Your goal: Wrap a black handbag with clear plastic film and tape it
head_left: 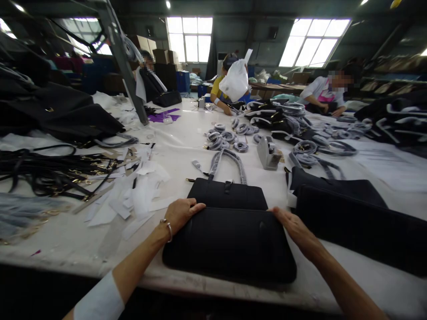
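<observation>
One black bag (230,244) held at the worktop's (173,146) near edge

The left hand (182,214) curls over the upper-left corner of its front section, thumb on top; the right hand (295,224) holds the upper-right corner. Both look partly closed on it, undersides hidden. Beyond, the handle (216,163) already wears clear wrapping. Coiled straps (240,146) lie apart, near a tape dispenser (269,155). More bags (350,222) rest at right; how much work remains cannot be told.

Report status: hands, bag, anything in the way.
Left hand, right hand on sides of bag. Bag flat on table, wrapped handle at far side. Paper scraps left, black pieces right; neither on bag.
</observation>
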### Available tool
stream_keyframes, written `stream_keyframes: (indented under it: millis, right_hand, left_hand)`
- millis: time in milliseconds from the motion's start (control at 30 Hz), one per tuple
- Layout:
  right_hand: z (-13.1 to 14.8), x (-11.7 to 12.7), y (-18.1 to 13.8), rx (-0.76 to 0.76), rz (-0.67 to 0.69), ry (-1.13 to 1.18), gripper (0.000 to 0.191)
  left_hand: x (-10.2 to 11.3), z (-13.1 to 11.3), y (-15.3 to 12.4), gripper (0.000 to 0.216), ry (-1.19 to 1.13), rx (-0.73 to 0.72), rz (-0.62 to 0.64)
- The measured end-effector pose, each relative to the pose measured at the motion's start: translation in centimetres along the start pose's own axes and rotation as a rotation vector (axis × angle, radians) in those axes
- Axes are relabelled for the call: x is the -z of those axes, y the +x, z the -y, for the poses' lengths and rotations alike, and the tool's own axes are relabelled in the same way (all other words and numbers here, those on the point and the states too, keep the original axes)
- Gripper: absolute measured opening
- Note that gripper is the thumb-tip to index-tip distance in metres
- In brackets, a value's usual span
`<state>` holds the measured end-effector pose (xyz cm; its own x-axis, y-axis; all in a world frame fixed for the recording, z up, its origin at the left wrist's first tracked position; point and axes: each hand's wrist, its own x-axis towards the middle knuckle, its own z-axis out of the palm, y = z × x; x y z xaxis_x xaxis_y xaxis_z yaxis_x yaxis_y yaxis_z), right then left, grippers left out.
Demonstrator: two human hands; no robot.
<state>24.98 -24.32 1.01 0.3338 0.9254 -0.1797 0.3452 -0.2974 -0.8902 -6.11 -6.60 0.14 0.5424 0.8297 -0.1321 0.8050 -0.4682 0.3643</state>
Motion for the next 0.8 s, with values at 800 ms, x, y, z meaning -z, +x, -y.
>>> stream_keyframes:
  millis: [800]
  right_hand:
    - [8.4,-1.3,0.1,0.318,0.095,0.381,0.033]
  left_hand:
    - [7.1,-9.2,-2.2,0.041,-0.290,-0.466,-0.224]
